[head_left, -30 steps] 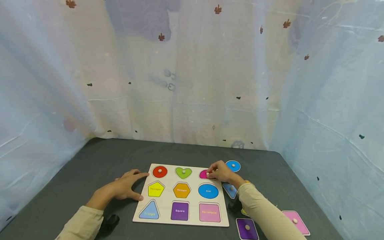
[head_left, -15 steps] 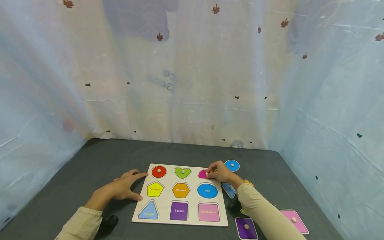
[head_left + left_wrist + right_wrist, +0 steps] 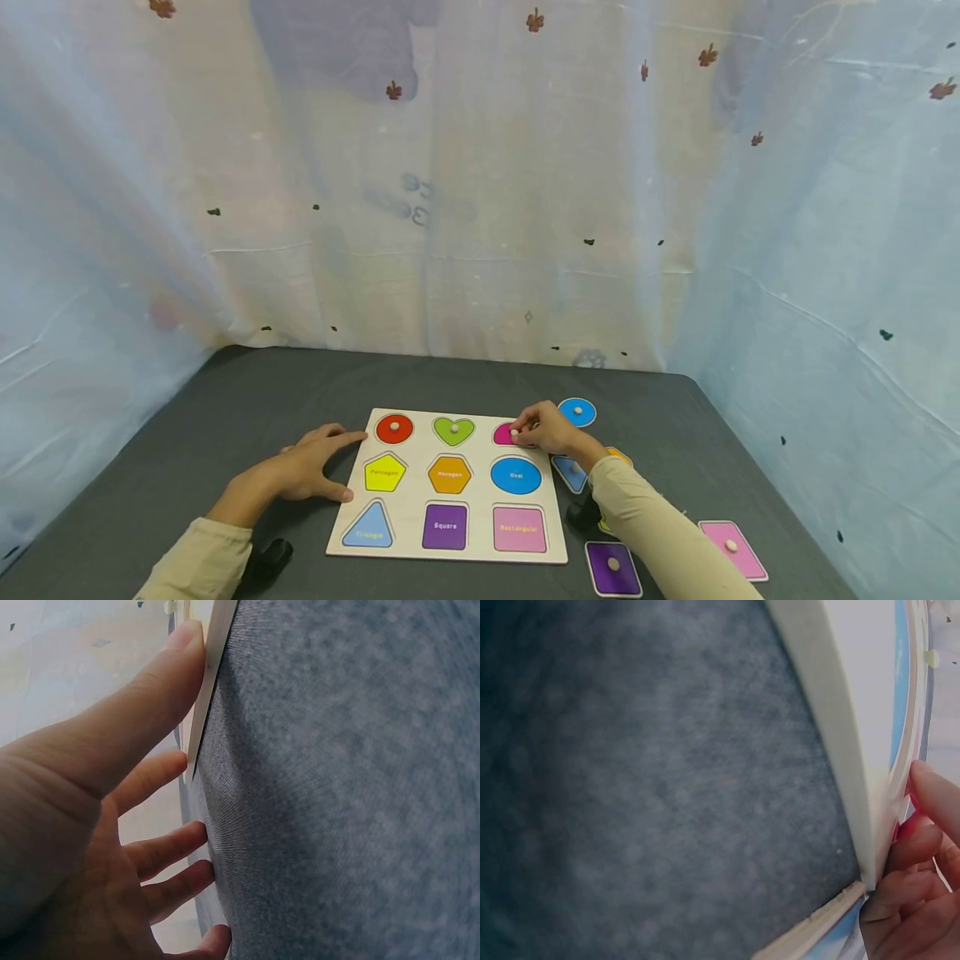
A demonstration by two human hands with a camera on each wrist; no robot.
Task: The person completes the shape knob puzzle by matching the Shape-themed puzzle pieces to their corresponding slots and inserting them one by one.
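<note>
Knob pinched between thumb and fingertips, the magenta piece lies at the one-o'clock corner of the board in the right hand's grip; whether it is fully seated I cannot tell. The left hand, fingers straight and spread, braces the board's nine-o'clock edge and grips nothing. Over the past second almost nothing has changed: the scene has slid slightly toward nine o'clock in the head view, but both hands keep their places against the board, which I read as a pause or fine adjustment at that slot rather than a fresh reach. The red circle at eleven o'clock and green heart at twelve also carry knobs, while the blue oval lies off the board at two and the purple square at four. Only the head view shows the pinched knob; the right wrist view instead shows a blue piece apparently meeting the board's edge, and the left wrist view shows the thumb lying against the board's side.
</note>
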